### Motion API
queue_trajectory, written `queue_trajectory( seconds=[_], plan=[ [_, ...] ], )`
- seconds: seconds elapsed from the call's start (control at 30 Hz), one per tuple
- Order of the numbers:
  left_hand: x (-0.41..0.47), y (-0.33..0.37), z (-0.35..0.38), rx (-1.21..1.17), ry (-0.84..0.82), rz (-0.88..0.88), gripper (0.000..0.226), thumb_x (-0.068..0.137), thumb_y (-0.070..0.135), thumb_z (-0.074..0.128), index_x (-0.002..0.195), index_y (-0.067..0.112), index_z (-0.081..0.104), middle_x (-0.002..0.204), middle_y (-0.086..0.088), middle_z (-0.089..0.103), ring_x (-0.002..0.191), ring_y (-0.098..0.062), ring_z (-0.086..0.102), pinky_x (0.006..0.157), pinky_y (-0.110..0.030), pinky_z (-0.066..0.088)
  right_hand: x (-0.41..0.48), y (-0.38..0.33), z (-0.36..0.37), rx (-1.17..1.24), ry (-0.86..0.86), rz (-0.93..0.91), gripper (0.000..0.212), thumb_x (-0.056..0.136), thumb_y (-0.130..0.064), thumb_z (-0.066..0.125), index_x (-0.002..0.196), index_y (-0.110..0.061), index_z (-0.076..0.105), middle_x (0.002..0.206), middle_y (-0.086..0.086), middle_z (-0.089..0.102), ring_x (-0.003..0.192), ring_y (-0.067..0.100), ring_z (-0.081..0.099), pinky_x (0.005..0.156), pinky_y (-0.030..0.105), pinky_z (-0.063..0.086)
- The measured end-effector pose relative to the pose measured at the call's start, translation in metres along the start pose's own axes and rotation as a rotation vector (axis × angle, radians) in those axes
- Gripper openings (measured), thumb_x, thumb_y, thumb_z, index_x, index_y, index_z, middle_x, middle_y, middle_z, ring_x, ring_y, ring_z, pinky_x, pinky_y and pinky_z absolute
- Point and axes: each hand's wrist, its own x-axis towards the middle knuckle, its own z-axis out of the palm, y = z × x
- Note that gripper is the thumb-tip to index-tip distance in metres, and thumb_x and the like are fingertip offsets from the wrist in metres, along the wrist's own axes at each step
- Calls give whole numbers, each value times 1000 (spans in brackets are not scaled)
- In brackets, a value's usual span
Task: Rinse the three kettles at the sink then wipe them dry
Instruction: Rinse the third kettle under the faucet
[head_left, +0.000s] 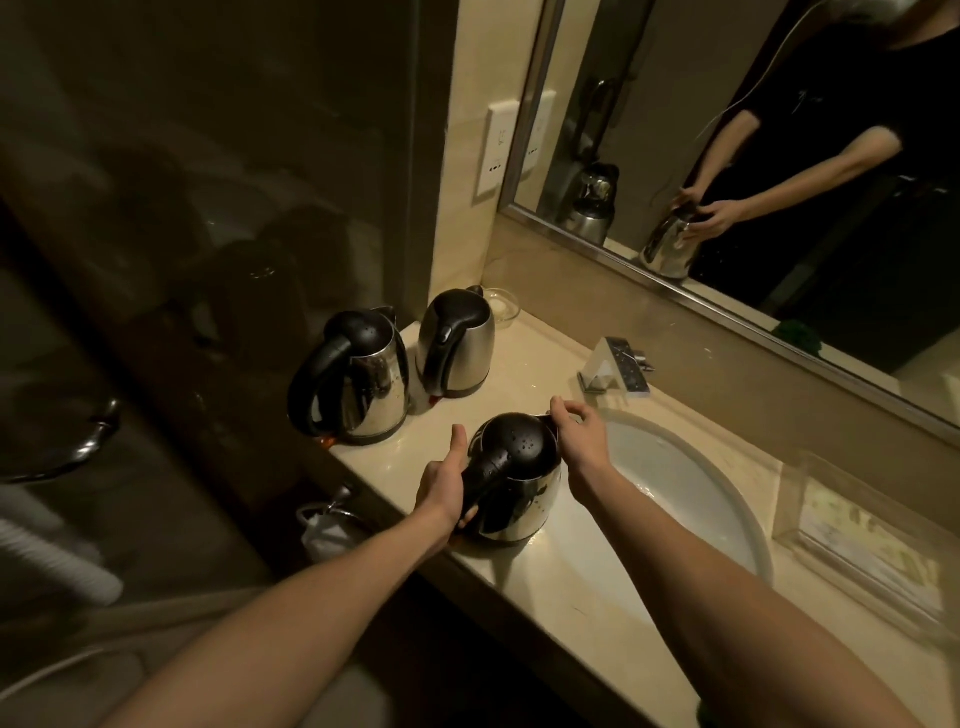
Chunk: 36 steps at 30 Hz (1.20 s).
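Observation:
Three steel kettles with black lids and handles are on the beige counter (519, 364). The nearest kettle (524, 499) stands at the counter's front edge, just left of the white sink basin (675, 467); water drops bead on its lid. My left hand (444, 480) grips its black handle. My right hand (582, 434) rests at its spout and lid edge, fingers curled on the rim. A second kettle (363, 379) and a third kettle (460, 340) stand side by side further back on the left.
A chrome tap (615, 366) sits behind the basin. A small glass dish (503, 304) is in the back corner. A clear box (857, 535) stands right of the basin. A mirror (753, 156) and a wall socket (496, 150) are behind.

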Motion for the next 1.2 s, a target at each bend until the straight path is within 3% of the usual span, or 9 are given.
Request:
queue_trajectory(
  seconds=[0.07, 0.13, 0.2, 0.33, 0.53, 0.8, 0.97, 1.2],
  plan=[
    [1, -6, 0, -13, 4, -1, 88, 84, 84, 29, 98, 6, 68, 54, -5, 54, 37, -13, 46, 37, -22, 33, 2, 3, 3, -2, 4, 16, 39, 97, -37, 60, 123, -8, 58, 120, 13, 65, 115, 26, 59, 101, 39, 46],
    [4, -13, 0, -23, 3, -8, 100, 88, 81, 29, 123, -6, 62, 53, -5, 53, 39, -14, 45, 38, -23, 34, 3, 6, 4, -2, 12, 30, 42, 97, -39, 59, 124, -7, 57, 121, 14, 64, 116, 27, 58, 106, 42, 45],
    [4, -18, 2, -26, -5, -15, 106, 85, 84, 29, 128, -8, 57, 58, -6, 53, 41, -14, 46, 38, -23, 35, 4, 10, 3, 4, 15, 36, 42, 98, -39, 59, 124, -6, 58, 121, 15, 64, 116, 28, 58, 107, 43, 44],
    [7, -20, 4, -15, 3, -11, 113, 65, 95, 31, 115, -1, 61, 75, -11, 57, 49, -16, 50, 38, -21, 36, 5, 16, 1, 23, 20, 49, 41, 97, -40, 59, 118, -5, 61, 119, 15, 64, 116, 29, 58, 107, 45, 44],
    [8, -19, 5, 69, 0, -7, 83, 85, 84, 31, 83, 5, 56, 70, -10, 56, 47, -17, 52, 38, -21, 37, 6, 26, -3, 57, 62, 55, 30, 98, -37, 59, 114, -11, 58, 117, 10, 65, 112, 23, 59, 106, 41, 44],
    [10, -21, 1, 164, -27, 12, 80, 91, 80, 26, 79, 8, 61, 56, -5, 54, 43, -16, 50, 44, -25, 40, 6, 33, -4, 72, 67, 70, 38, 98, -40, 59, 123, -13, 56, 123, 8, 61, 116, 24, 57, 104, 39, 45],
    [11, -16, 2, 271, 15, 38, 82, 95, 75, 24, 77, 5, 63, 56, -8, 56, 48, -21, 53, 50, -27, 44, 4, 31, -6, 81, 44, 54, 39, 99, -39, 57, 125, -10, 56, 122, 9, 62, 113, 22, 57, 94, 32, 44],
    [9, -14, 1, 339, 12, 74, 79, 98, 69, 24, 87, 2, 65, 64, -10, 58, 53, -21, 56, 51, -28, 46, -4, 34, -9, 8, 61, 44, 41, 100, -37, 53, 127, -7, 58, 124, 10, 63, 116, 25, 58, 103, 41, 46]
  ],
)
